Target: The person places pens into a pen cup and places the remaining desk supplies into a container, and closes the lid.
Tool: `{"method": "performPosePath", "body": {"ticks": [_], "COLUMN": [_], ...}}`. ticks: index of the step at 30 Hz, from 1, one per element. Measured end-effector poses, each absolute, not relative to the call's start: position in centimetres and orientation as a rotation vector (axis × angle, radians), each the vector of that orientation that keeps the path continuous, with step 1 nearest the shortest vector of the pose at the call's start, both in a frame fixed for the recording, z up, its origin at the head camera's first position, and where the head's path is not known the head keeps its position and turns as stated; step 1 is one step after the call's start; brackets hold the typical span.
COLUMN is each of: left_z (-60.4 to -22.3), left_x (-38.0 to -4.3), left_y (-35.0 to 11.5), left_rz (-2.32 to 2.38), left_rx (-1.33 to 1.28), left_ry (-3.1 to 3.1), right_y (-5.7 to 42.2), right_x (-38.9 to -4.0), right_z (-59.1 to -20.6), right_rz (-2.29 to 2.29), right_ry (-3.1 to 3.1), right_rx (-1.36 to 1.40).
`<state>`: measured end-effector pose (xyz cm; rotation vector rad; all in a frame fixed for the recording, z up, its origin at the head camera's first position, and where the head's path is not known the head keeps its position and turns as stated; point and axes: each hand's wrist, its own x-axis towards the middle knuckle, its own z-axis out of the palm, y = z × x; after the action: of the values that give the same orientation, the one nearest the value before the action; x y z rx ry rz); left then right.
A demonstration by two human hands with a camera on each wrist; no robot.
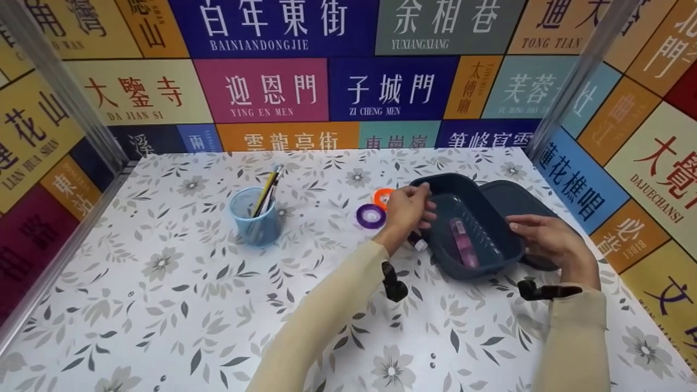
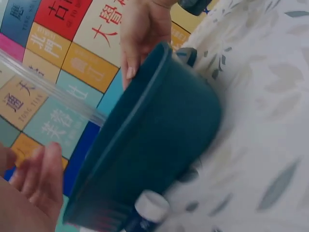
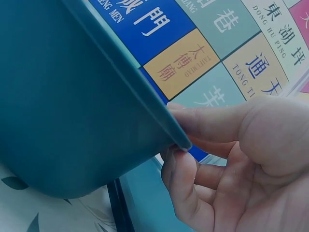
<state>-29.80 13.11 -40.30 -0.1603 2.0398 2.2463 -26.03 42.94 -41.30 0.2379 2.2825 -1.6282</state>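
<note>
A dark blue-green plastic box [image 1: 501, 231] stands on the table, its open top facing up. Inside lies a pink, clear-ended tube [image 1: 463, 242]. My right hand [image 1: 558, 242] pinches the rim at the right side between thumb and fingers; the right wrist view shows this grip on the box wall [image 3: 72, 111] closely. At the opposite rim is my left hand [image 1: 408, 209], its fingers loosely bent and holding nothing; in the left wrist view they appear beside the box. A small dark bottle with a white cap [image 1: 419, 245] lies against the near-left outer wall.
Partly behind the box lies a matching lid [image 1: 517, 198]. An orange ring [image 1: 383, 197] and a purple ring [image 1: 371, 216] are left of my left hand. Farther left, a light blue mesh cup [image 1: 256, 228] holds pencils and pens [image 1: 268, 190]. Printed panels wall the table's back and sides.
</note>
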Motion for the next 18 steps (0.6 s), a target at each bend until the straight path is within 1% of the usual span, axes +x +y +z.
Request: {"method": "performPosePath", "body": {"ticks": [4,9,18], "left_z": [-41.5,-42.5,-43.4], "left_x": [-30.4,-30.8,-30.3], "left_y": [10.8,8.5,6.4], "left_rz": [2.329,2.325,2.269], "left_rx": [-0.166,-0.188,-0.312], "left_ry": [2.019,2.002,2.087], "right_y": [43.1,43.3,43.0], "right_x": [-26.1,-26.1,-26.2], "right_z": [-41.3,-41.3,-41.5], "right_rz": [-1.55,-1.525,-1.68], "right_ry": [2.316,2.317,2.235], "right_rx": [0.244,0.281,0.212]}}
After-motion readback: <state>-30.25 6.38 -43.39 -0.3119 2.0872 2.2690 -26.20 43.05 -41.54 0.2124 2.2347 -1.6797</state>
